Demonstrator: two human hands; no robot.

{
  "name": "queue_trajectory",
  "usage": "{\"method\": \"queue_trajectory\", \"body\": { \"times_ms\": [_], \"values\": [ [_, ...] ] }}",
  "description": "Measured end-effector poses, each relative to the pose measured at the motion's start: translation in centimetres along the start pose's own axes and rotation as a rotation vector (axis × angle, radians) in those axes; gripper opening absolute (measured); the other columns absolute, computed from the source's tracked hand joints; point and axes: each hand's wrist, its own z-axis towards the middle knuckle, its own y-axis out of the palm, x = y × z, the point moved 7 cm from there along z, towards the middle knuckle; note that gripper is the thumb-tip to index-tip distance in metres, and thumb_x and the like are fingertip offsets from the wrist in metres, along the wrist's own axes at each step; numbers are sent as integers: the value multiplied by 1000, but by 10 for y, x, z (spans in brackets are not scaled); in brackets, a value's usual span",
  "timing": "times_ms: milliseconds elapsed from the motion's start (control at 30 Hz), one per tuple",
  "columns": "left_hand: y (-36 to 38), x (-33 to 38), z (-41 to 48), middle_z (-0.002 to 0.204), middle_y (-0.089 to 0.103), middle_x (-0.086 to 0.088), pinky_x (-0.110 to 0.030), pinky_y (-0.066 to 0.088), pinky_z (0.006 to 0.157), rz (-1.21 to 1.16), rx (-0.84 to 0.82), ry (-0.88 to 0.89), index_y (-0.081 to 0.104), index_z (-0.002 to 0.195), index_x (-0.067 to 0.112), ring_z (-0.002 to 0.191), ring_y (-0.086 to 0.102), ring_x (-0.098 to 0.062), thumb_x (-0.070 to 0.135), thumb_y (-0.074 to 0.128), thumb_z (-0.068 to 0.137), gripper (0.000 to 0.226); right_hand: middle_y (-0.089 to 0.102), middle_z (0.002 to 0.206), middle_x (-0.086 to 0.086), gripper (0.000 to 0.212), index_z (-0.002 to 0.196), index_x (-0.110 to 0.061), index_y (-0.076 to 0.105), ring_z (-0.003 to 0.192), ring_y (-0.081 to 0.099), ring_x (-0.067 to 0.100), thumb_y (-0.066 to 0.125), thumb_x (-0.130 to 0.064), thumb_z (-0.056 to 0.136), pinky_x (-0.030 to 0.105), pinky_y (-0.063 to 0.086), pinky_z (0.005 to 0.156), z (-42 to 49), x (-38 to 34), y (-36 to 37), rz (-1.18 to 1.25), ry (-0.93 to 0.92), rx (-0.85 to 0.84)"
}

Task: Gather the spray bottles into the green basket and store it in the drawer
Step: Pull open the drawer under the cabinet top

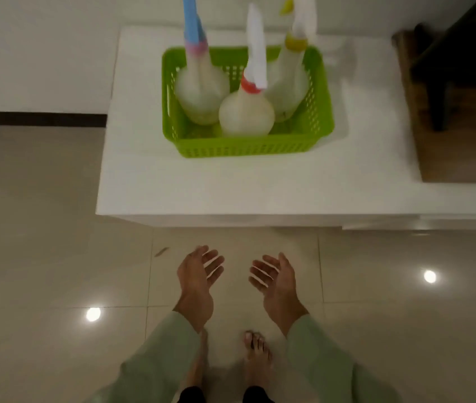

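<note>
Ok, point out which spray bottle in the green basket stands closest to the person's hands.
The translucent spray bottle with the red collar and white trigger head, at the green perforated plastic basket's front wall. The blue-headed bottle and yellow-collared bottle stand behind it.

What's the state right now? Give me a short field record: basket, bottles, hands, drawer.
basket: green basket on the white cabinet top
bottles: three upright inside it, blue-topped bottle, red-collared bottle, yellow-collared bottle
left hand: open, empty, below the cabinet edge
right hand: open, empty
drawer: none seen open
</note>
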Motion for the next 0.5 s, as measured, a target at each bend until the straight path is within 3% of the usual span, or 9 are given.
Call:
{"method": "queue_trajectory", "body": {
  "times_ms": [100, 200, 333, 500],
  "values": [
    [1, -33, 69, 121, 59, -14, -46, 46, 105, -65, -84, -116, 49, 134, 3, 109, 59, -32, 32, 44, 101, 44, 61, 120, 22, 51, 129, -2, 54, 106, 59, 36, 37, -45, 106, 50, 47, 104, 66, 24, 20, 174, 39, -82],
    [3, -50, 130, 133, 53, -15, -47, 43, 108, -183, -94, -153, 40, 142, 7, 119, 55, -35, 40, 37, 102, 52, 54, 138, 23, 58, 140, -5, 47, 122, 55, 38, 35, -49, 105, 54, 40, 114, 124, 33, 43, 333, 37, -142],
    [16, -54, 187, 147, 45, -16, -52, 33, 116, -381, -121, -167, 33, 148, 12, 132, 47, -39, 47, 28, 101, 59, 47, 149, 20, 71, 150, -11, 38, 139, 45, 39, 30, -61, 100, 56, 36, 113, 174, 31, 65, 478, 24, -218],
    [42, -33, 206, 134, 56, -14, -54, 37, 112, -611, -257, -153, 48, 135, 10, 122, 55, -36, 56, 31, 96, 63, 56, 137, 15, 75, 144, -14, 48, 130, 51, 35, 34, -70, 96, 60, 37, 111, 192, 17, 73, 612, -18, -322]
  ]
}}
